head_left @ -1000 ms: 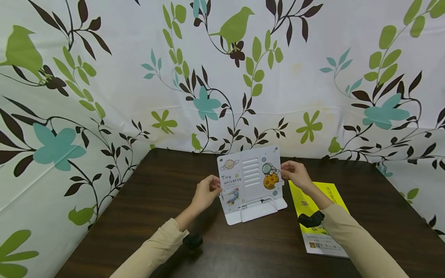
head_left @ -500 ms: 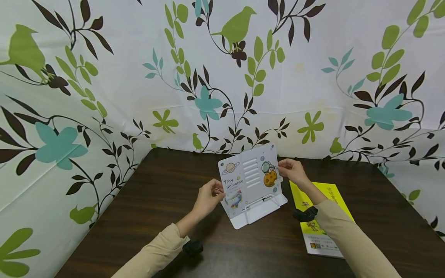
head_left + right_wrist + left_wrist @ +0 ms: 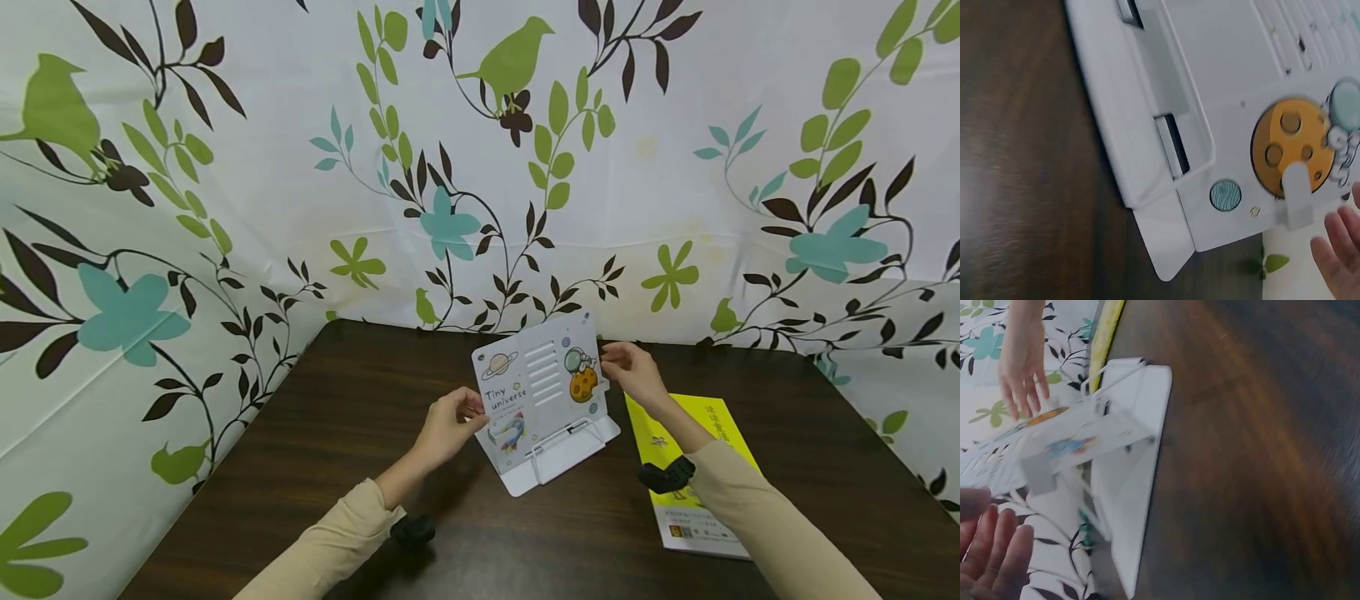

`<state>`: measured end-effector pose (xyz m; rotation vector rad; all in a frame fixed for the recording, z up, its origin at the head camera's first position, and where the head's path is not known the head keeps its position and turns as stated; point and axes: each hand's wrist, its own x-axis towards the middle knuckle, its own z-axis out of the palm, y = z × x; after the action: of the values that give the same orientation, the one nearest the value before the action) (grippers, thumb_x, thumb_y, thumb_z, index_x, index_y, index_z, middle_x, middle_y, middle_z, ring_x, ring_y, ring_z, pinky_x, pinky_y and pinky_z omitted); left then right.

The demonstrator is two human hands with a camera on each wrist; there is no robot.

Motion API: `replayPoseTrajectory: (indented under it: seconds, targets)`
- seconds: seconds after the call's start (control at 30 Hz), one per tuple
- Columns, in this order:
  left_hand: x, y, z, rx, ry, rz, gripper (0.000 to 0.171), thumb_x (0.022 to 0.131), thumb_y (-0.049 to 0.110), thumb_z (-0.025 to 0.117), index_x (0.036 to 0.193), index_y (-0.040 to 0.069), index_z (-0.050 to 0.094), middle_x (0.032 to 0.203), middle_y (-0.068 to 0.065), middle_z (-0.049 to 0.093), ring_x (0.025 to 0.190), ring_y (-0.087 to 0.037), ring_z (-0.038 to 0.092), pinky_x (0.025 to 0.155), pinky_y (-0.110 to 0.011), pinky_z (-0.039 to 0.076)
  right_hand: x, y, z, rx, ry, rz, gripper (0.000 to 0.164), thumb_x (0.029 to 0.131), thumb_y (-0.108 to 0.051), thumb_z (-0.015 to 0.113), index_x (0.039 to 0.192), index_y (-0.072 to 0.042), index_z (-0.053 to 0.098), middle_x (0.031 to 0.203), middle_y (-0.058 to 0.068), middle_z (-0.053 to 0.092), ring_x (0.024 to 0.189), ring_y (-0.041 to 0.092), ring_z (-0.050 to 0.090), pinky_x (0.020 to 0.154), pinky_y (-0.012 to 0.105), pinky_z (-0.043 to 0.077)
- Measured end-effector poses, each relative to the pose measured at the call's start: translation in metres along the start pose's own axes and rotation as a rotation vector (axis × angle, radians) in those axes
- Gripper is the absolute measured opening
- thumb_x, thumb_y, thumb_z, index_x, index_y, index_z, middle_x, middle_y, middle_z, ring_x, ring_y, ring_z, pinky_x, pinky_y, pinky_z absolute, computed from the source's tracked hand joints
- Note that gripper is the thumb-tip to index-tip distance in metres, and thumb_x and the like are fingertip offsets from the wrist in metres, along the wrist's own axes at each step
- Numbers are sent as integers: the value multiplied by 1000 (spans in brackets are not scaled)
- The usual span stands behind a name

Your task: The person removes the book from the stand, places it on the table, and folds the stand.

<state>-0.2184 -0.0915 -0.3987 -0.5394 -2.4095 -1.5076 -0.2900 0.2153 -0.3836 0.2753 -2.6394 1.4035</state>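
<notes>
A white book stand [image 3: 540,433], printed with "Tiny universe", a rocket and an astronaut on an orange moon, stands on the table with its panel tilted back. My left hand [image 3: 446,429] holds the panel's left edge between thumb and fingers. At the opposite edge, beside the moon, the fingers of my right hand [image 3: 633,371] hold the panel; part of them is hidden behind it. The right wrist view shows a white page clip [image 3: 1299,194] over the moon. A wire bar [image 3: 1200,119] runs along the stand's lower ledge [image 3: 1104,106].
A yellow-covered book [image 3: 705,433] lies to the right, partly under my right forearm. The dark wooden table [image 3: 300,467] ends at a patterned cloth [image 3: 450,167] behind and at the left. A black band [image 3: 667,475] is on my right wrist.
The book stand has turned a little, its left side coming toward me and its face now angled more to the right. Both hands moved with it, slightly; the last half second shows little motion.
</notes>
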Motion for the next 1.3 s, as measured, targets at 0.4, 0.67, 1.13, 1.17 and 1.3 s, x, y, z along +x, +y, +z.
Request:
replayPoseTrajectory:
  seconds: [0.4, 0.67, 1.13, 1.17, 1.3]
  targets:
    - [34, 24, -35, -20, 6, 46, 36, 80, 0, 66, 114, -3, 54, 98, -17, 61, 85, -28, 61, 73, -44, 47, -64, -14, 20, 110, -168, 112, 43, 88, -14, 59, 123, 7, 44, 109, 22, 57, 90, 23, 57, 75, 33, 51]
    - [36, 60, -43, 5, -42, 118, 34, 79, -7, 62, 112, -11, 54, 100, -24, 57, 84, -33, 58, 66, -35, 50, -84, -9, 49, 268, -160, 251, 39, 85, -9, 62, 117, 10, 48, 100, 17, 60, 84, 21, 60, 74, 35, 53]
    - [42, 29, -34, 16, 0, 152, 28, 81, -2, 64, 108, -2, 60, 91, -14, 60, 81, -23, 56, 60, -27, 49, -84, -12, 76, 506, -90, 470, 42, 86, 0, 58, 121, 13, 40, 102, 22, 62, 82, 18, 64, 75, 35, 52]
    - [44, 23, -32, 17, 4, 154, 28, 81, -1, 65, 108, 0, 60, 91, -12, 60, 80, -21, 56, 59, -25, 49, -84, -12, 78, 525, -80, 482, 41, 86, 0, 57, 121, 12, 39, 101, 21, 63, 81, 18, 64, 74, 34, 52]
    - [46, 19, -31, 14, 4, 142, 29, 80, 0, 65, 109, 3, 61, 91, -9, 60, 81, -19, 56, 60, -23, 48, -82, -13, 84, 600, -42, 513, 43, 87, 1, 56, 122, 11, 33, 97, 18, 64, 78, 17, 65, 72, 33, 53]
